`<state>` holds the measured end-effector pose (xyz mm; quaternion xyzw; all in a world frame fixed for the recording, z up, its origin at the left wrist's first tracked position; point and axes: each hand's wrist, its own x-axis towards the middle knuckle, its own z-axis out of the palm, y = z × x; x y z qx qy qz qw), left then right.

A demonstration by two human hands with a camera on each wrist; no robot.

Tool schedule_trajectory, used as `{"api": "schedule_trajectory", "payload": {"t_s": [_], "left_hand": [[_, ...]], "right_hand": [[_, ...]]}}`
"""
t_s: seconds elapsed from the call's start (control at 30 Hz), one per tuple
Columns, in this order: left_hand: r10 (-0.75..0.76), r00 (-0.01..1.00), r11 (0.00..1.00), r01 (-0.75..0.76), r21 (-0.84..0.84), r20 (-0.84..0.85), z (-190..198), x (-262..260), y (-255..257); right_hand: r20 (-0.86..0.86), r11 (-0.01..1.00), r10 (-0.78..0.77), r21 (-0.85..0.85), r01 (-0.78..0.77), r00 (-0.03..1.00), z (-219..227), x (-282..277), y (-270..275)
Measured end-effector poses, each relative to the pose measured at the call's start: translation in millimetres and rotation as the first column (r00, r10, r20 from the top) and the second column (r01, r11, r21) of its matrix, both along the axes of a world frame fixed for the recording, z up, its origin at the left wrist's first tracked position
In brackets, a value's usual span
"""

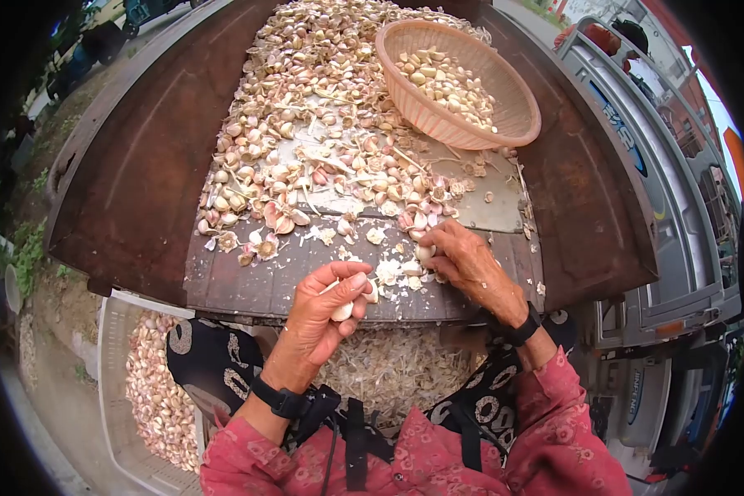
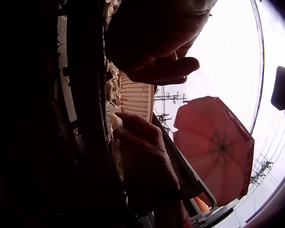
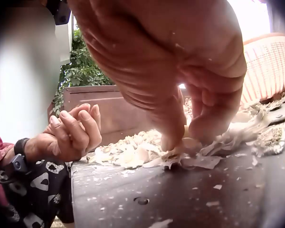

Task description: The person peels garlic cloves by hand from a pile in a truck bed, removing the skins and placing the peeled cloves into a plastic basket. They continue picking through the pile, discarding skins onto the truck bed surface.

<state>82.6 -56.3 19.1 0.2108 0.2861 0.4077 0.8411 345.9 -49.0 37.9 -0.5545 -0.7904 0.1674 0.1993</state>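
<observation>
In the head view, the left hand point(image 1: 316, 318) curls around pale peeled garlic cloves point(image 1: 341, 312), held just above the near edge of the dark board point(image 1: 248, 289). To its right, the right hand point(image 1: 475, 269) pinches a garlic clove point(image 1: 424, 251) between thumb and fingers, low over the board. The right wrist view shows these fingertips down among papery skins point(image 3: 204, 161). There the left hand point(image 3: 73, 135) has its fingers bent inward, palm up. Garlic bulbs and loose cloves point(image 1: 277, 217) lie just beyond both hands. The left wrist view is dark, with the right hand point(image 2: 145, 152) at the clove.
A large heap of garlic point(image 1: 314, 41) covers the far board. On it stands a pink plastic basket point(image 1: 417, 107) of peeled cloves. Rusty metal walls point(image 1: 140, 198) flank both sides. A white crate point(image 1: 112, 364) of cloves sits low at left; a vehicle point(image 1: 636, 207) stands at right.
</observation>
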Motion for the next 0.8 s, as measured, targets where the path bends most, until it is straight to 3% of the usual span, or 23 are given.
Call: {"api": "schedule_trajectory", "payload": {"t_s": [0.07, 0.27, 0.37, 0.43, 0.6, 0.67, 0.7, 0.77, 0.8], "left_hand": [[-0.001, 0.999, 1.000, 0.002, 0.021, -0.036, 1.4, 2.0, -0.7], [0.055, 0.974, 0.987, -0.019, 0.162, -0.220, 7.2, 12.3, -1.6], [0.110, 0.943, 0.967, -0.029, 0.253, -0.314, 7.0, 15.8, -0.9], [0.127, 0.928, 0.955, -0.019, 0.295, -0.351, 5.1, 17.8, -1.0], [0.165, 0.871, 0.905, 0.053, 0.422, -0.463, 1.6, 16.5, -2.9], [0.131, 0.892, 0.920, 0.053, 0.388, -0.434, 5.7, 12.5, -3.0], [0.098, 0.912, 0.934, 0.055, 0.353, -0.399, 7.6, 10.7, -3.0], [0.080, 0.944, 0.948, 0.027, 0.318, -0.320, 7.9, 7.5, -4.6], [0.066, 0.969, 0.960, 0.003, 0.279, -0.238, 7.8, 5.9, -5.8]], "right_hand": [[-0.054, 0.999, 0.031, -0.021, -0.032, 0.998, -2.2, 2.0, 1.7], [0.008, 0.997, 0.010, 0.077, -0.010, 1.000, 4.4, -11.1, 3.7], [-0.034, 0.982, 0.145, 0.123, -0.140, 0.989, 27.5, -26.9, -0.9], [-0.051, 0.962, 0.273, 0.036, -0.271, 0.961, 42.2, -39.7, -2.9], [-0.007, 0.957, 0.283, 0.072, -0.282, 0.959, 43.0, -57.6, 0.3], [-0.163, 0.964, 0.264, 0.089, -0.252, 0.951, 43.9, -60.1, 1.8], [-0.164, 0.963, 0.265, 0.090, -0.253, 0.950, 43.3, -59.7, 1.0], [-0.458, 0.973, 0.081, -0.155, -0.169, 0.885, 40.1, -58.5, -3.7], [-0.459, 0.973, 0.083, -0.155, -0.172, 0.885, 35.5, -60.4, -6.9]]}}
